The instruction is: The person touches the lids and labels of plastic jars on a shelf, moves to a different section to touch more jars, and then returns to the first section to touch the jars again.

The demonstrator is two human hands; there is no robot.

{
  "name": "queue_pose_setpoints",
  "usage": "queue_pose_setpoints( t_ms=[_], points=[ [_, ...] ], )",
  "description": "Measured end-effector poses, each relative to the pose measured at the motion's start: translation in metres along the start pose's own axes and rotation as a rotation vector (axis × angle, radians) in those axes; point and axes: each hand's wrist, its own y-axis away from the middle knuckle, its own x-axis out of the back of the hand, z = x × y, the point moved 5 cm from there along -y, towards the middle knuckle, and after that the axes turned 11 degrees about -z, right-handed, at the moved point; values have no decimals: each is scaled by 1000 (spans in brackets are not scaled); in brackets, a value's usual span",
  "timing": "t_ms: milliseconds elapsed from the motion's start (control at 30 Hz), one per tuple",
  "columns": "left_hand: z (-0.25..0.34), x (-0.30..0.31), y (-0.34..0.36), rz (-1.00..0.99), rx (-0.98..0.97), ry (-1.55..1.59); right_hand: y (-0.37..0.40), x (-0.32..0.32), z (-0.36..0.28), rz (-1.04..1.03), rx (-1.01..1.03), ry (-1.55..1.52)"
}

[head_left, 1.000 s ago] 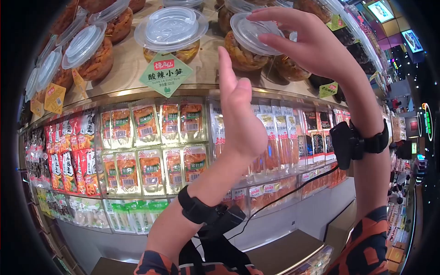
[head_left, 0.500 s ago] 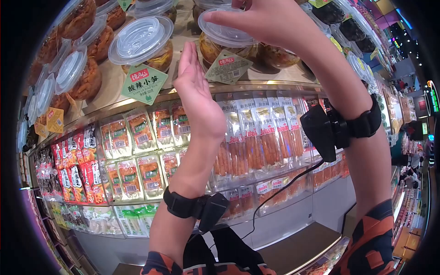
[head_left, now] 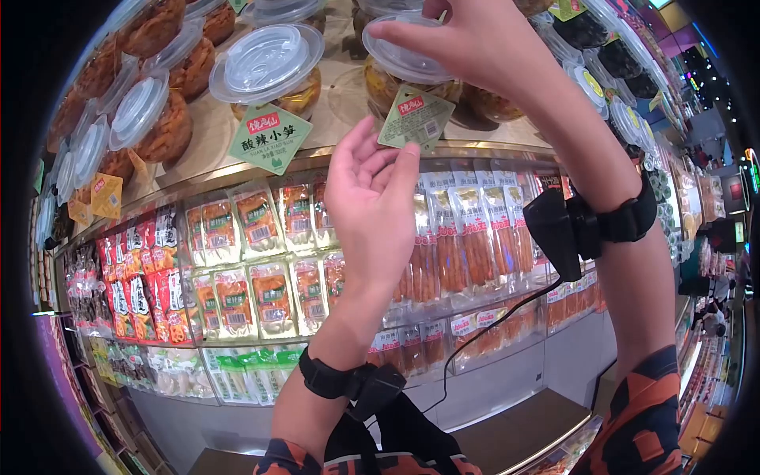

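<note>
At the top of the shelf, my right hand grips a round plastic tub by its clear lid. The thumb lies over the lid's left side, and the other fingers are partly cut off by the frame's top edge. Hanging from this tub is a green diamond-shaped tag with small print and a barcode. Just below the tag is my left hand, palm up, fingers loosely bent and apart from the thumb. Its thumb tip overlaps the tag's lower edge, and its fingertips are beside the left corner.
To the left stands another lidded tub with a green tag. More tubs crowd the far left. Below the shelf edge hang rows of snack packets. A black cable runs from my right wrist band.
My left hand has turned and bent its fingers, bringing its thumb up to the tag's lower edge. My right hand stays on the lid. The view has shifted slightly.
</note>
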Motion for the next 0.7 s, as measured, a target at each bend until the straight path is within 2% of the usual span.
queue_pose_setpoints(
  t_ms=[100,167,200,267,300,367,400,467,500,567,700],
  points=[
    [1,3,-3,3,-22,-30,7,-2,-4,-22,-41,-24],
    [5,5,-2,51,-73,-68,23,-5,-13,282,169,70],
    [5,5,-2,53,-76,-68,26,-11,-7,283,172,70],
    [30,-1,4,87,-501,-623,43,-9,1,598,395,59],
    [33,-3,6,81,-525,-609,54,-15,-2,593,405,58],
    [37,-10,8,42,-522,-615,82,-31,14,448,-21,-521],
    [37,-13,9,-12,-515,-624,89,-37,12,444,-18,-519],
    [32,-15,11,-51,-527,-698,94,-65,19,233,-166,-960],
    [29,-18,10,-109,-537,-778,95,-71,21,233,-170,-960],
    [21,-20,13,-228,-485,-890,95,-89,23,75,-187,-1163],
    [12,-8,17,-233,-491,-797,94,-103,32,21,-215,-1241]
  ],
)
